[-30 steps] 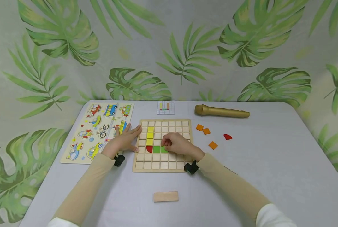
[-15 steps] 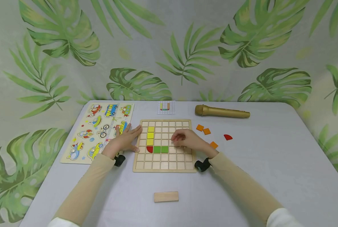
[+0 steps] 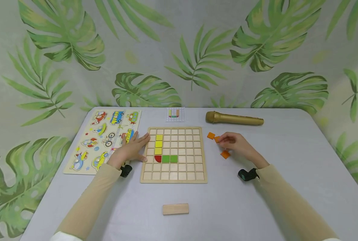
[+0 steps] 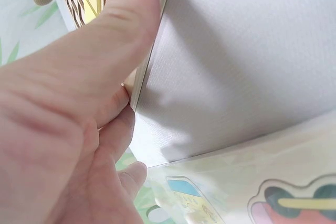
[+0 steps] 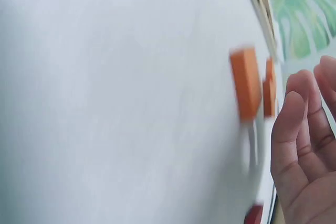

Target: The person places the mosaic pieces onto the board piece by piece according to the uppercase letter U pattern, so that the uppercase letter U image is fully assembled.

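My left hand (image 3: 130,150) lies with spread fingers at the left edge of a wooden grid board (image 3: 191,144), thumb and fingertips on its frame. The board bears a column of yellow tiles (image 3: 158,144), a red quarter-round piece (image 3: 158,159) and two green square tiles (image 3: 169,159). Right of the board, my right hand (image 3: 238,146) hovers over the table, its fingertips beside one orange square tile (image 3: 217,139). Another orange tile (image 3: 210,135) lies just behind, a third (image 3: 225,154) below the hand. In the right wrist view, a second red piece (image 5: 254,214) shows at the bottom; my fingers hold nothing.
A vehicle picture puzzle (image 3: 85,134) lies on the left. At the back are a small pattern card (image 3: 175,114) and a gold microphone (image 3: 234,118). A plain wooden block (image 3: 175,209) lies in front of the board.
My right hand has left the board, moving right to the orange tiles, and now covers the loose red piece in the head view. The left hand stays where it was.
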{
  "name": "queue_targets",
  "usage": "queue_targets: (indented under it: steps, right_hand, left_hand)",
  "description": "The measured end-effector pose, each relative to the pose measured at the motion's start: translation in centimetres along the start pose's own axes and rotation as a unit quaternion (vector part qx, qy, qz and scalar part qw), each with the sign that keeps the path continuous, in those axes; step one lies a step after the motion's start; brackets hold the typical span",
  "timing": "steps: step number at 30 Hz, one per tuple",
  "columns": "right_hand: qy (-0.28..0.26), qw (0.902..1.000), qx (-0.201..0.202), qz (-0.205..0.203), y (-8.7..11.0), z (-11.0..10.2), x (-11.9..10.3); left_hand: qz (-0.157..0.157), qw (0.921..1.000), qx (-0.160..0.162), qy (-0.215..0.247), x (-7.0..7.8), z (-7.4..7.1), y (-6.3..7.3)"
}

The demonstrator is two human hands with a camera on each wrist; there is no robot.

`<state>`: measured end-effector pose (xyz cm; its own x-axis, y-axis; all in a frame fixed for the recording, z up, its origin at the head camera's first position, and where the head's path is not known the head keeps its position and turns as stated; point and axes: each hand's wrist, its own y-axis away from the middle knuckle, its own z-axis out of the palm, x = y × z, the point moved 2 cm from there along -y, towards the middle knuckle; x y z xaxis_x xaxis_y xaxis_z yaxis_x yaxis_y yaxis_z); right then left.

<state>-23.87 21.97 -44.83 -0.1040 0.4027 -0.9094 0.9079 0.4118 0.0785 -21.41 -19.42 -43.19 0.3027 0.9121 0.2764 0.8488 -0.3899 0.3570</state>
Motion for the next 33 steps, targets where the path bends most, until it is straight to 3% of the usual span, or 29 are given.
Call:
queue_targets:
  steps: [7,13,19,27,33]
  right_hand:
    - [0.024,0.9988,0.035,0.024,1.9,-3.7,1.9]
    - [0.034,0.9975,0.058,0.023,3.0,-5.4,2.8]
    - [0.05,0.9964,0.063,0.026,3.4,-5.9,2.6]
    - [0.154,0.9857,0.069,-0.001,2.7,-5.6,3.0]
    - [0.192,0.9791,0.065,-0.015,2.3,-4.9,2.8]
  left_hand:
    - [0.001,1.0,0.0,-0.004,-0.1,0.0,0.0]
    - [0.006,1.0,0.004,-0.005,-0.1,0.0,0.0]
    - [0.007,0.9999,0.006,-0.005,-0.2,0.1,0.0]
    - [0.007,0.9999,0.009,-0.002,-0.1,0.1,0.1]
    - [0.008,0.9999,0.01,-0.01,0.0,-0.1,0.1]
